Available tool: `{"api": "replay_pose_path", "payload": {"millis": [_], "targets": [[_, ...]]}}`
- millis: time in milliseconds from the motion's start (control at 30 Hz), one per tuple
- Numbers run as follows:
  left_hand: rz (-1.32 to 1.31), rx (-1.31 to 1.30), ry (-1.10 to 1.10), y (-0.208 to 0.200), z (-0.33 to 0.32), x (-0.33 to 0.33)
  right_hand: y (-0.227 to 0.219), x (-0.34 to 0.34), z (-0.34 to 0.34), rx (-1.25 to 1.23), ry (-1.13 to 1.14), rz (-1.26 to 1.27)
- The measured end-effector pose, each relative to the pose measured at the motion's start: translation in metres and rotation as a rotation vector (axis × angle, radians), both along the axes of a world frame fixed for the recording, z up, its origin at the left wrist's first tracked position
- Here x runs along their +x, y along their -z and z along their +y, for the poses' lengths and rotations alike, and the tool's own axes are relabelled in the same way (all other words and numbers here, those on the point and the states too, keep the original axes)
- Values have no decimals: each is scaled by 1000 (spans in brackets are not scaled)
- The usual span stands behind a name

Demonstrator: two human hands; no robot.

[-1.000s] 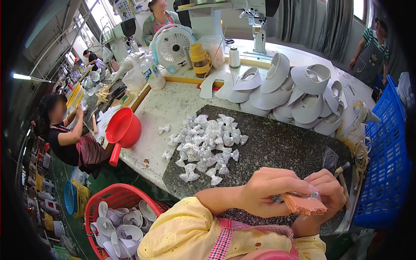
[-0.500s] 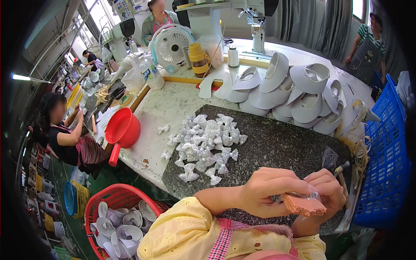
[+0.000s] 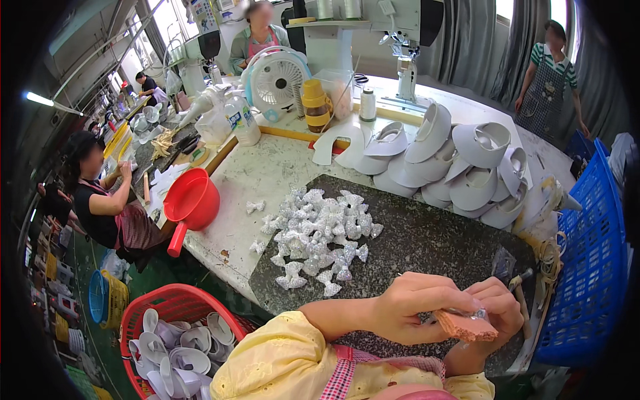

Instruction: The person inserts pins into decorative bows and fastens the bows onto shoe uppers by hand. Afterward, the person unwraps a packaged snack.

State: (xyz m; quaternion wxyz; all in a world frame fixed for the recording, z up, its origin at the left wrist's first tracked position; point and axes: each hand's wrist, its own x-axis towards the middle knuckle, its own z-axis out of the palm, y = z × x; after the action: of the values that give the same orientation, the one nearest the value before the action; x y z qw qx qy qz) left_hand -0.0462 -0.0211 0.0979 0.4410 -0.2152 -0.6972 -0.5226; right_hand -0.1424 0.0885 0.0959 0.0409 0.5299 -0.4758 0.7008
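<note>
Both of my hands are raised close to me above the dark speckled slab [image 3: 427,233]. An orange-pink bar [image 3: 465,326] with a rough, crumbly edge is held between them, and a bit of clear wrapper shows at its top. My left hand [image 3: 417,305] grips the bar from the left, fingers curled over it. My right hand [image 3: 500,308] is closed around its right side; some of those fingers are hidden. On the slab beyond my hands lies a heap of glittery silver-white bows [image 3: 320,230], which neither hand touches.
White visors [image 3: 473,187] are piled at the back right, beside a blue crate [image 3: 580,267]. At left are a red dipper [image 3: 193,200] and a red basket [image 3: 167,297] of white pieces. A fan [image 3: 277,83], a yellow-capped bottle [image 3: 315,103] and other people stand farther back.
The view has tilted slightly, so the table sits a little lower. My hands stay together on the bar with small finger shifts. The person at far right has shifted stance.
</note>
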Motion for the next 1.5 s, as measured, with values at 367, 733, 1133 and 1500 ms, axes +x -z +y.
{"api": "replay_pose_path", "payload": {"millis": [367,733,1133,1500], "targets": [[7,-11,-8,3,-1,0,-1,1,-2,-4,48,54],[21,-17,-19,5,1,-2,-2,0,-1,3,16,69],[21,-8,-12,5,1,-2,0,-2,-1,0,-29,63],[-21,-56,77,3,-5,2,0,-1,1,11,-37,78]]}}
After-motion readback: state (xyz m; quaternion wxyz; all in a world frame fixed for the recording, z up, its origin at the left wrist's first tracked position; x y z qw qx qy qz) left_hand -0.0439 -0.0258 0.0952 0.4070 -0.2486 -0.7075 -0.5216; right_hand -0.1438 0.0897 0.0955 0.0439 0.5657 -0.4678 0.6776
